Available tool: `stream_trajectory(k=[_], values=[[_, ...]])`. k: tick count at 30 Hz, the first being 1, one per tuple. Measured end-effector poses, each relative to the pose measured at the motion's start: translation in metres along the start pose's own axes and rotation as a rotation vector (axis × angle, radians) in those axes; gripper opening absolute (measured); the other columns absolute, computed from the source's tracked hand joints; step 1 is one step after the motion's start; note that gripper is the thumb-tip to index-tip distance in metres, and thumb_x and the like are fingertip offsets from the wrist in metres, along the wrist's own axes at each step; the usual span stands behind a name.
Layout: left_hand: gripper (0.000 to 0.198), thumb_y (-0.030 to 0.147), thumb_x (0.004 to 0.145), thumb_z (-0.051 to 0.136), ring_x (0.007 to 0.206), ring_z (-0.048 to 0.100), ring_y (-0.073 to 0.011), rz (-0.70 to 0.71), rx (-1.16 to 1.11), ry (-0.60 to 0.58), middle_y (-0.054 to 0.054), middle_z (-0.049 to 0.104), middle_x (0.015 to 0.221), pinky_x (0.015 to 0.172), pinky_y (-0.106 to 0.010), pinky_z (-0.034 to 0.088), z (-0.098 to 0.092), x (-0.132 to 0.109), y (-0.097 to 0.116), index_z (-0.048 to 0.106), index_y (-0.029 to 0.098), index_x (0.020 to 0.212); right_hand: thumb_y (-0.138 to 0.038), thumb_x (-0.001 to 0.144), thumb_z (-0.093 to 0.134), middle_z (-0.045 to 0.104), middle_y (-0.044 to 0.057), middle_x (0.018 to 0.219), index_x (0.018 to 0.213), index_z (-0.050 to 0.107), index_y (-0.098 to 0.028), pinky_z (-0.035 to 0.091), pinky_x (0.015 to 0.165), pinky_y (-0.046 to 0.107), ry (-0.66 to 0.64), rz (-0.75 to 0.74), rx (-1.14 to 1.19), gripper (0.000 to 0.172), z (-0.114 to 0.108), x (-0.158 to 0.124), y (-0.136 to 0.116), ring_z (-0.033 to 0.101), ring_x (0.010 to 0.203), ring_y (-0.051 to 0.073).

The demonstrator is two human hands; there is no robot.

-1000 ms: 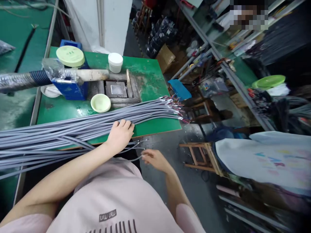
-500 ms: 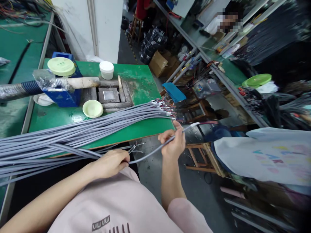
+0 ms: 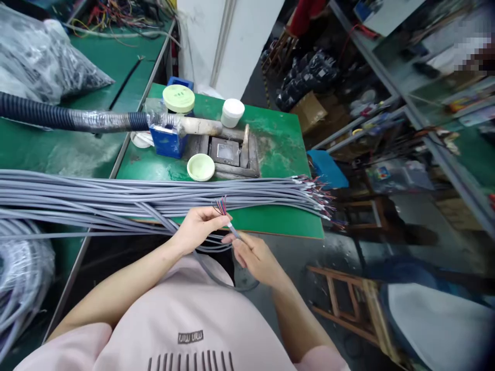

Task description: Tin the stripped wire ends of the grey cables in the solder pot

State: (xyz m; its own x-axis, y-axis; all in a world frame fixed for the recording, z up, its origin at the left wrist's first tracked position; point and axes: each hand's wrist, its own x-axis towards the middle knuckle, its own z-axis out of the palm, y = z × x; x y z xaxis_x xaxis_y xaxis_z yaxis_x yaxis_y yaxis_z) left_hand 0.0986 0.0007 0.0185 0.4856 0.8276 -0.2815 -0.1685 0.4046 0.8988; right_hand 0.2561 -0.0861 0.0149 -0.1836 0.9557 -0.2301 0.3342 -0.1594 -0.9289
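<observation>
A grey multi-core cable point(image 3: 234, 231) is held up in front of my body, its end turned upward. My right hand point(image 3: 254, 255) is closed round the grey jacket just below the white band. At the tip, the fingers of my left hand point(image 3: 204, 225) pinch near the fanned-out coloured wires point(image 3: 221, 206). The rest of this cable hangs in a loop below my hands. Behind them, a long bundle of grey cables point(image 3: 255, 190) lies across the green bench point(image 3: 282, 219), with stripped, coloured ends at the right.
A square metal-framed pot point(image 3: 228, 153) is set into the bench, with a pale green bowl point(image 3: 201, 167), a white tub point(image 3: 232, 113) and a hose point(image 3: 112, 121) around it. Coiled cable point(image 3: 23, 273) lies at left. A wooden stool point(image 3: 344, 299) stands at right.
My right hand has brought the cable end back leftward and turned it upward. My left hand has moved up from the cable's length to its wire end. The view has shifted left.
</observation>
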Motion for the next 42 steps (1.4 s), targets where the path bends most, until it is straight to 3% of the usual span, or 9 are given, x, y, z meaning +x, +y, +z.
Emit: stream_trajectory(k=[3, 8, 11, 15, 18, 24, 29, 36, 42], values=[[0.025, 0.037, 0.062, 0.081, 0.060, 0.055, -0.0088, 0.047, -0.054, 0.046, -0.002, 0.069, 0.071, 0.060, -0.021, 0.045, -0.004, 0.002, -0.004, 0.072, 0.015, 0.069, -0.048, 0.097, 0.035, 0.041, -0.006, 0.051, 0.095, 0.060, -0.016, 0.030, 0.047, 0.022, 0.061, -0.032, -0.052, 0.041, -0.001, 0.005, -0.005, 0.038, 0.045, 0.008], [0.019, 0.032, 0.066, 0.079, 0.056, 0.051, -0.0056, 0.184, -0.164, 0.146, 0.001, 0.067, 0.069, 0.057, -0.018, 0.042, -0.013, 0.006, -0.007, 0.072, 0.017, 0.075, -0.047, 0.097, 0.034, 0.039, -0.007, 0.049, 0.092, 0.060, -0.015, 0.031, 0.047, 0.022, 0.033, -0.015, -0.010, 0.042, -0.001, 0.010, -0.010, 0.036, 0.044, 0.008], [0.022, 0.034, 0.064, 0.080, 0.055, 0.051, -0.0055, 0.166, -0.235, 0.163, 0.001, 0.066, 0.063, 0.055, -0.017, 0.042, -0.016, 0.008, -0.005, 0.070, 0.015, 0.069, -0.044, 0.097, 0.033, 0.042, -0.005, 0.050, 0.092, 0.061, -0.015, 0.034, 0.048, 0.022, 0.013, 0.002, -0.022, 0.041, -0.004, 0.013, -0.012, 0.040, 0.045, 0.009], [0.025, 0.034, 0.061, 0.081, 0.055, 0.055, -0.0070, 0.076, -0.296, 0.155, 0.000, 0.067, 0.062, 0.057, -0.019, 0.045, -0.012, 0.009, -0.003, 0.069, 0.014, 0.068, -0.033, 0.092, 0.044, 0.062, 0.002, 0.077, 0.112, 0.060, -0.018, 0.045, 0.063, 0.025, 0.081, -0.082, -0.170, 0.030, -0.013, 0.024, -0.020, 0.056, 0.065, 0.013], [0.026, 0.034, 0.060, 0.082, 0.058, 0.058, -0.0093, 0.060, -0.284, 0.139, -0.001, 0.068, 0.063, 0.061, -0.022, 0.048, -0.008, 0.010, -0.005, 0.069, 0.013, 0.070, -0.028, 0.086, 0.055, 0.067, 0.005, 0.094, 0.119, 0.059, -0.021, 0.048, 0.075, 0.029, 0.202, -0.180, -0.247, 0.034, -0.017, 0.036, -0.028, 0.060, 0.080, 0.016], [0.023, 0.034, 0.066, 0.079, 0.060, 0.059, -0.0087, 0.126, -0.329, 0.112, -0.001, 0.069, 0.065, 0.063, -0.021, 0.048, -0.010, 0.010, -0.008, 0.068, 0.014, 0.071, -0.032, 0.088, 0.057, 0.069, 0.003, 0.084, 0.093, 0.072, -0.023, 0.048, 0.072, 0.030, 0.306, -0.332, -0.243, 0.018, -0.017, 0.061, -0.041, 0.062, 0.079, 0.017], [0.023, 0.035, 0.070, 0.076, 0.064, 0.062, -0.0098, 0.154, -0.340, 0.158, -0.003, 0.072, 0.071, 0.063, -0.020, 0.047, -0.019, 0.011, -0.007, 0.070, 0.014, 0.076, -0.024, 0.084, 0.061, 0.062, 0.001, 0.073, 0.075, 0.068, -0.020, 0.044, 0.065, 0.027, 0.286, -0.453, -0.262, 0.013, -0.020, 0.086, -0.057, 0.056, 0.069, 0.014], [0.024, 0.037, 0.074, 0.071, 0.063, 0.059, -0.0120, 0.161, -0.027, 0.155, -0.004, 0.069, 0.069, 0.062, -0.024, 0.048, -0.036, 0.006, -0.004, 0.067, 0.013, 0.071, -0.024, 0.081, 0.057, 0.054, 0.000, 0.064, 0.062, 0.065, -0.016, 0.035, 0.058, 0.026, 0.239, -0.370, -0.475, 0.022, -0.036, 0.150, -0.070, 0.049, 0.059, 0.011], [0.018, 0.029, 0.084, 0.060, 0.072, 0.060, -0.0148, 0.435, 0.450, 0.167, -0.005, 0.068, 0.075, 0.068, -0.026, 0.046, -0.054, -0.003, -0.004, 0.068, 0.016, 0.076, -0.019, 0.080, 0.053, 0.056, 0.002, 0.066, 0.066, 0.070, -0.014, 0.030, 0.058, 0.027, 0.126, -0.261, -0.840, 0.023, -0.034, 0.191, -0.071, 0.048, 0.061, 0.012]])
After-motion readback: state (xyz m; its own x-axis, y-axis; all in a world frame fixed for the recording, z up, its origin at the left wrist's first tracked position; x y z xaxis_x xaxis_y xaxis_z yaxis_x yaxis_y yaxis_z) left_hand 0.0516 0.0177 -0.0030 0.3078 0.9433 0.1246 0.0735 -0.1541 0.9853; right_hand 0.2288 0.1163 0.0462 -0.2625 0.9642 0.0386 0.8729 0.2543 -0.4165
